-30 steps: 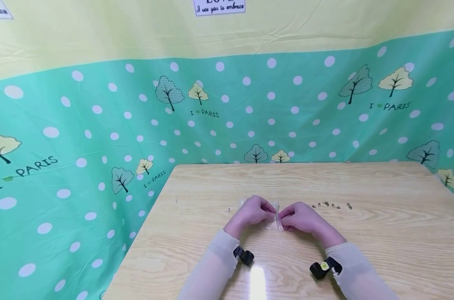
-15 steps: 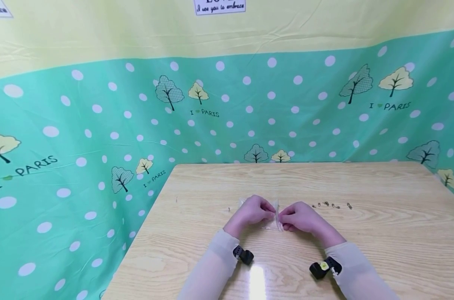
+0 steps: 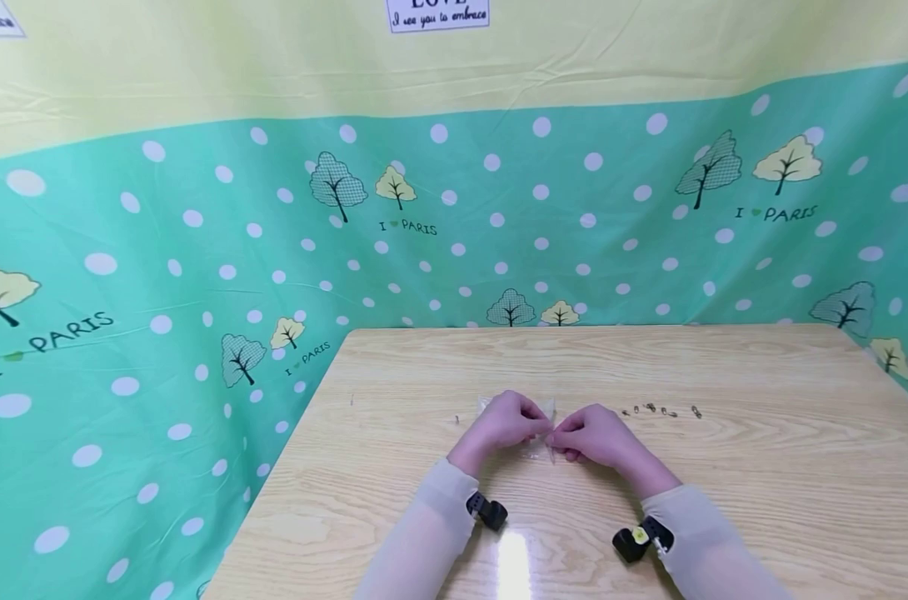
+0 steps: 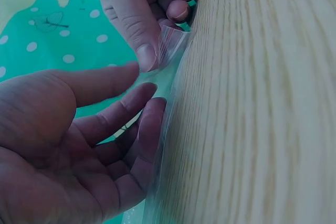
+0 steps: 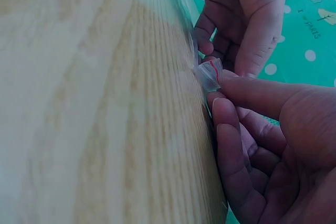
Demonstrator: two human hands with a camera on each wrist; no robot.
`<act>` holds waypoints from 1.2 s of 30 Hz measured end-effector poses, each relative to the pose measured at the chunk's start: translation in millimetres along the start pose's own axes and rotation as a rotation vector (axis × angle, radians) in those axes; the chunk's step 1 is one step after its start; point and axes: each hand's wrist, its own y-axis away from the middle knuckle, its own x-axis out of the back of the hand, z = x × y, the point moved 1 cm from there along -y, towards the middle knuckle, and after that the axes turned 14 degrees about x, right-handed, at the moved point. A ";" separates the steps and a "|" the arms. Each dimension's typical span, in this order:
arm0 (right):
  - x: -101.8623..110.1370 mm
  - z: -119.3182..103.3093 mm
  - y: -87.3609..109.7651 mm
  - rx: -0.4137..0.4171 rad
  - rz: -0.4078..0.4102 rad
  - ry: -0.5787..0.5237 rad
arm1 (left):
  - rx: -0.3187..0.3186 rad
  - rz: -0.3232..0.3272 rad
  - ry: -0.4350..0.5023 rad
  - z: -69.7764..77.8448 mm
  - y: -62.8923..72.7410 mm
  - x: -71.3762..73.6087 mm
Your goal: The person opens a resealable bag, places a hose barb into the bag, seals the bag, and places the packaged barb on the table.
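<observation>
A clear plastic zip bag (image 3: 540,452) with a red stripe along its mouth lies flat near the middle of the table, partly hidden under the hands. My right hand (image 3: 596,435) pinches the strip of its mouth between thumb and forefinger, and the strip (image 5: 212,75) sticks up bent there. Close against it, my left hand (image 3: 505,419) holds the film between thumb and forefinger, its other fingers loosely curled over the bag. The fingertips of both hands nearly meet at the bag's edge. In the left wrist view, the bag's lip (image 4: 170,45) shows folded beside the right thumb.
Several tiny dark metal pieces (image 3: 651,408) lie in a loose row to the right of the hands. One small piece (image 3: 457,419) lies left of the bag, and a thin sliver (image 3: 351,400) farther left. A patterned cloth (image 3: 424,208) hangs behind the wooden table (image 3: 649,358).
My right hand has moved a little to the left, closer to my left fingertips, and the bag's mouth has bent with it. The left hand stays in place.
</observation>
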 end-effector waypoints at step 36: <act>-6.9 -2.6 3.8 0.020 0.015 0.105 | -0.005 0.037 -0.002 -3.9 1.0 -2.6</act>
